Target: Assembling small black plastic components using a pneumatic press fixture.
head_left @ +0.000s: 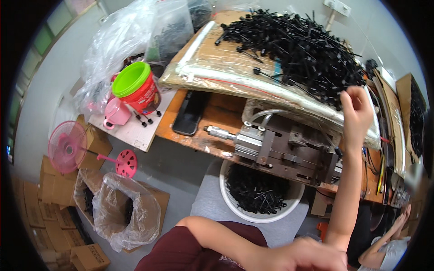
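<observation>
- Nearest the camera, at six o'clock, the left hand [298, 256] lies blurred along the lower edge over a maroon sleeve [190, 250]; whether its fingers are spread or curled I cannot tell, and nothing shows in it.
- Just beyond, a white basket [235, 208] of black plastic parts sits under the surface's [212, 135] front edge, below a metal press fixture [285, 147].
- The right hand [356, 113] is raised at three o'clock, fingers pinched narrow at the near right edge of the pile of black plastic ties [298, 45]; whether it holds a tie cannot be made out.
- The pile spreads from the right hand toward twelve o'clock on a plastic-covered board [217, 67], its pieces lying every way, no single axis. The right hand touches it; the left is well apart.
- At ten o'clock, a green-lidded red tub [135, 88].
- Another person's arm [389, 246] is cut off at four o'clock.
</observation>
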Tool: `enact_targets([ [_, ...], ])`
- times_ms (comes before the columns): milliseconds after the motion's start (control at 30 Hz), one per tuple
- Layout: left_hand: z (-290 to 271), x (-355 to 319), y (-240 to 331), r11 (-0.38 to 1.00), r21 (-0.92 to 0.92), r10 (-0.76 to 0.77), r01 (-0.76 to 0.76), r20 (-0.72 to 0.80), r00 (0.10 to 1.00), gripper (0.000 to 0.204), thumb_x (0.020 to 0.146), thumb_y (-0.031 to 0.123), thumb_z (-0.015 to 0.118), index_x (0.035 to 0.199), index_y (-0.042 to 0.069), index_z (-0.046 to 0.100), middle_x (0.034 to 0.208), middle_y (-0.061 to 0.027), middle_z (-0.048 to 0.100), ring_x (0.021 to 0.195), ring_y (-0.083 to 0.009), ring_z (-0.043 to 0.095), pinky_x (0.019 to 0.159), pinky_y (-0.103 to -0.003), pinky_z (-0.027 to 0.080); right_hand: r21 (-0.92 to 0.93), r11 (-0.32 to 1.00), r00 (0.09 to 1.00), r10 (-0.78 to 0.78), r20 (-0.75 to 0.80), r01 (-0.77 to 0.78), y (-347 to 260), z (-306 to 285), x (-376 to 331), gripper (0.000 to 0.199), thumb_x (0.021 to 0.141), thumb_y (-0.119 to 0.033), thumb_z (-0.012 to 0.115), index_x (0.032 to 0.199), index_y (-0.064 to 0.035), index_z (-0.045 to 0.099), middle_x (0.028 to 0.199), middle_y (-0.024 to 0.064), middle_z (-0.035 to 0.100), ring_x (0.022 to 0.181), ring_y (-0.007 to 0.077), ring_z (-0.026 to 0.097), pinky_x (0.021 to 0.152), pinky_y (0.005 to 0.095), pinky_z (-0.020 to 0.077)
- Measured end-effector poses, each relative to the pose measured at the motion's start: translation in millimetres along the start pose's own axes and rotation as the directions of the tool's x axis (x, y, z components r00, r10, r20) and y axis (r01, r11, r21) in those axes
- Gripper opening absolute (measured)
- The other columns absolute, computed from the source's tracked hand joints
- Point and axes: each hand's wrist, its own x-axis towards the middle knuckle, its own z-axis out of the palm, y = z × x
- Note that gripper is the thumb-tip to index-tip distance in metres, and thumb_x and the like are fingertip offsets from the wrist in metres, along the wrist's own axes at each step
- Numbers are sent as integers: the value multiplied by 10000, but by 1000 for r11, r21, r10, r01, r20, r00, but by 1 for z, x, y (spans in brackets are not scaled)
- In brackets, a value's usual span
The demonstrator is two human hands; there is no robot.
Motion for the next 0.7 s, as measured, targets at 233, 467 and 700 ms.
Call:
enact_targets([
  [233, 7, 11, -12, 986, -165, 30, -14, 94, 995, 244, 812, -30, 754, 1049, -55, 702, 1006, -161, 711, 802, -242, 696, 692, -302, 547, 307, 933, 981, 169, 91, -189, -26, -32, -65, 95, 913, -36, 636, 866, -35, 554, 771, -35, 528, 621, 23, 447, 541, 184, 337],
  [467, -1, 6, -14, 985, -168, -30, 49, 116, 993, 264, 797, -18, 769, 1050, -47, 703, 1018, -152, 709, 811, -246, 694, 706, -308, 545, 447, 860, 970, 224, 98, -244, -39, -41, -100, 87, 875, -30, 619, 858, -15, 535, 806, 25, 539, 588, 47, 459, 524, 175, 368],
  [700, -11, -27, -11, 971, -31, -231, 238, 153, 961, 284, 782, -7, 784, 1052, -38, 703, 1030, -144, 707, 820, -251, 692, 719, -313, 542, 533, 732, 905, 324, 276, -425, -45, -45, -128, 98, 860, 13, 634, 884, -6, 541, 864, 72, 617, 591, 61, 539, 506, 185, 438],
])
